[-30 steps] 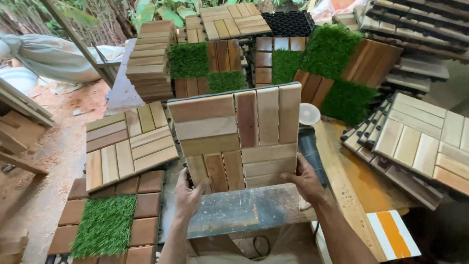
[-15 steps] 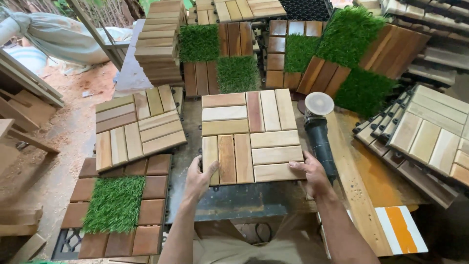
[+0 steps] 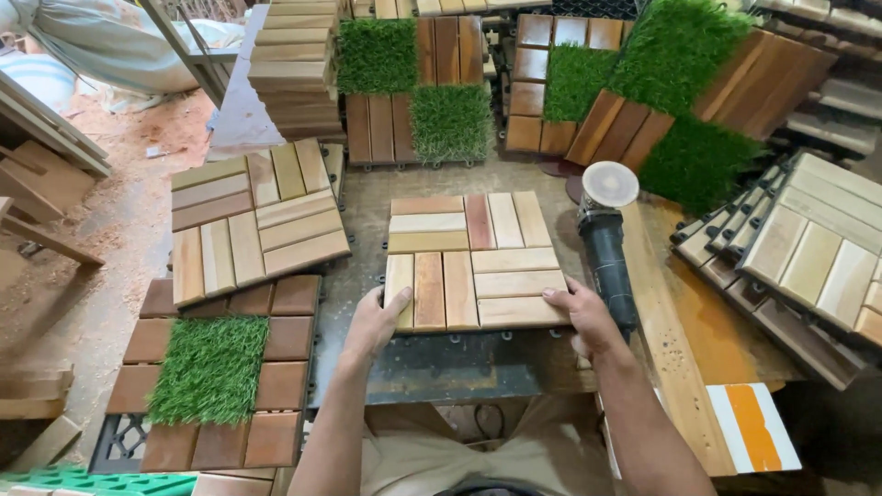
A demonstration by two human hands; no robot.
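Your left hand (image 3: 372,321) and right hand (image 3: 583,317) each grip a near corner of the wooden tile (image 3: 469,262), lying flat on the workbench (image 3: 441,363) beside the grinder (image 3: 606,248). Keep both grips level and clear of the disc.

Both forearms are bare from the elbow down, with no sleeves, gloves, watch or rings showing on the left hand (image 3: 372,321) or the right hand (image 3: 585,317). Nails are short. Below the arms, the person wears khaki-tan trousers (image 3: 432,459), loosely creased across the lap, with a dark band at the bottom edge of the view.
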